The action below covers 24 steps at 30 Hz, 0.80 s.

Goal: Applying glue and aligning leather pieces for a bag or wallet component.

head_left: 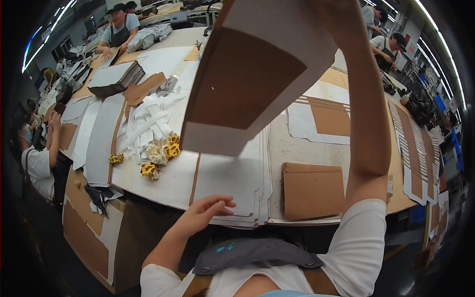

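Observation:
My right hand (pixel 337 17) is raised high at the top edge, gripping a large white sheet with a brown panel (pixel 247 74) on it. The sheet hangs tilted over the table; my right fingertips are mostly hidden. Below its lower edge, my left hand (pixel 207 210) hovers with loosely bent fingers apart and nothing in them. Close beneath it lies a stack of white sheets (pixel 230 183) at the table's near edge. To the right of that stack sits a pile of brown rectangular pieces (pixel 313 190).
White strips (pixel 153 116) and leopard-print scraps (pixel 171 146) lie left of the stack. Overlapping white-and-brown panels (pixel 329 119) are spread beyond the brown pile. A stack of grey-edged pieces (pixel 116 78) stands farther left. Co-workers (pixel 118 32) work around the table. A lower board (pixel 89 237) is at left.

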### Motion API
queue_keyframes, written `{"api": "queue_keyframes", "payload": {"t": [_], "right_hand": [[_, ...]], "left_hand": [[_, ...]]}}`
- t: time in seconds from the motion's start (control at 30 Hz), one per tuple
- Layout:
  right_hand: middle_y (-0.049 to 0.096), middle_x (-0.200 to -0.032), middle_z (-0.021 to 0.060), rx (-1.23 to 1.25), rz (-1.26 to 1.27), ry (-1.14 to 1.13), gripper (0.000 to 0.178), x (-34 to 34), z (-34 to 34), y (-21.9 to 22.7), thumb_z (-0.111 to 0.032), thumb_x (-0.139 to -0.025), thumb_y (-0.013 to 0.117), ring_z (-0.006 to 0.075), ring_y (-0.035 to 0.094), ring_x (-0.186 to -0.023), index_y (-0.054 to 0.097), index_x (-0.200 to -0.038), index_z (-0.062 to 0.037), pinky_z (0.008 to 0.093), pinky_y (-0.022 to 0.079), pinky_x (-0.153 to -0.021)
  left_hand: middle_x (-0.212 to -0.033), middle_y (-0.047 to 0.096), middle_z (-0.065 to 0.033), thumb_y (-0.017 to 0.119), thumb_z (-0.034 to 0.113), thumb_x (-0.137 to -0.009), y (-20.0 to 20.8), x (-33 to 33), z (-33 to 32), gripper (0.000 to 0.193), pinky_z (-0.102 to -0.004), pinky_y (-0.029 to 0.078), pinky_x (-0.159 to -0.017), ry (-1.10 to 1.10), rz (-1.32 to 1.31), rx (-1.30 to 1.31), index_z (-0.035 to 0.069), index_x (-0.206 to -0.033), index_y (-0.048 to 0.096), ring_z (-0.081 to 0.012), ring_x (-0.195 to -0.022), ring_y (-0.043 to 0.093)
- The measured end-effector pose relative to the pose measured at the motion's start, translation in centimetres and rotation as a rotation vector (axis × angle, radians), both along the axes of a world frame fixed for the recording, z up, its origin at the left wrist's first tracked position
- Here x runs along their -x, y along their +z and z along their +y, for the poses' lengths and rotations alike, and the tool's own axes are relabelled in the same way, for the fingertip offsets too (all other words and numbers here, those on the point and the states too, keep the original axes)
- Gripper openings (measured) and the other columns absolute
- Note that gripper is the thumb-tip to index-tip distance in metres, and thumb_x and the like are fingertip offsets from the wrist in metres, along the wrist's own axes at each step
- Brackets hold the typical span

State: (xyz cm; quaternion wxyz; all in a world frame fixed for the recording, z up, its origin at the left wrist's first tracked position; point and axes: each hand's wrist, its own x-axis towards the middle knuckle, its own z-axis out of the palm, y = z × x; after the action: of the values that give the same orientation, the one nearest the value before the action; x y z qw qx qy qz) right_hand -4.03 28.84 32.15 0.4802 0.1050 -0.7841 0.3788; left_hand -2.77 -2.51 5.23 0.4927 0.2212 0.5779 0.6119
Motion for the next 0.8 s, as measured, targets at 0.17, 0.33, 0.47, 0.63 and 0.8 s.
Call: {"api": "queue_keyframes", "payload": {"t": [0.17, 0.33, 0.47, 0.63, 0.8], "right_hand": [[0.064, -0.076, 0.0034, -0.075, 0.104, -0.095, 0.017, -5.9, -1.2, 4.4, -0.015, -0.086, 0.058, 0.0085, 0.057, -0.066, 0.065, -0.095, -0.0021, 0.0237, 0.046, -0.06], [0.065, -0.076, 0.0043, -0.015, 0.132, -0.291, 0.016, -8.8, 2.2, 4.7, -0.014, -0.086, 0.059, 0.008, 0.056, -0.066, 0.065, -0.094, -0.0018, 0.0227, 0.045, -0.062], [0.065, -0.077, 0.0048, -0.025, 0.107, -0.461, 0.016, -12.7, 9.4, 2.0, -0.013, -0.087, 0.058, 0.0073, 0.056, -0.066, 0.065, -0.094, -0.0006, 0.0215, 0.044, -0.061], [0.064, -0.083, 0.0003, -0.009, -0.046, -0.796, 0.021, -17.0, 24.3, -7.8, -0.015, -0.086, 0.058, 0.0052, 0.055, -0.075, 0.063, -0.1, 0.0005, 0.0196, 0.043, -0.068], [0.065, -0.072, 0.0106, 0.26, -0.371, -1.048, 0.023, -22.4, 34.6, -23.9, -0.021, -0.078, 0.061, 0.0174, 0.061, -0.067, 0.066, -0.09, -0.0013, 0.0295, 0.046, -0.064]], "left_hand": [[-0.135, 0.037, -0.0162, 0.05, 0.031, -0.094, -2.8, 4.9, 8.3, 0.056, -0.0363, 0.041, -0.096, 0.261, -0.144, -0.162, -0.001, -0.135, 0.031, -0.0276, -0.113, 0.05], [-0.13, 0.042, -0.0121, 0.055, 0.04, -0.089, -2.9, 7.6, 16.6, 0.063, -0.0423, 0.031, -0.103, 0.45, -0.1, -0.424, 0.004, -0.135, 0.033, -0.025, -0.122, 0.04], [-0.11, 0.054, -0.0023, 0.053, 0.032, -0.092, -2.2, 5.1, 20.3, 0.039, -0.0348, 0.035, -0.093, 0.391, -0.128, -0.528, 0.007, -0.12, 0.046, -0.0102, -0.099, 0.049], [-0.089, 0.059, 0.0003, 0.051, 0.023, -0.093, -2.9, 6.6, 21.2, 0.021, -0.0253, 0.042, -0.075, 0.297, 0.025, -0.332, 0.005, -0.102, 0.055, -0.0079, -0.079, 0.053], [-0.073, 0.056, -0.0015, 0.049, 0.019, -0.092, -4.6, 6.0, 27.5, 0.02, -0.0223, 0.042, -0.058, 0.15, 0.272, -0.088, 0.0, -0.092, 0.056, -0.0065, -0.064, 0.051]]}}
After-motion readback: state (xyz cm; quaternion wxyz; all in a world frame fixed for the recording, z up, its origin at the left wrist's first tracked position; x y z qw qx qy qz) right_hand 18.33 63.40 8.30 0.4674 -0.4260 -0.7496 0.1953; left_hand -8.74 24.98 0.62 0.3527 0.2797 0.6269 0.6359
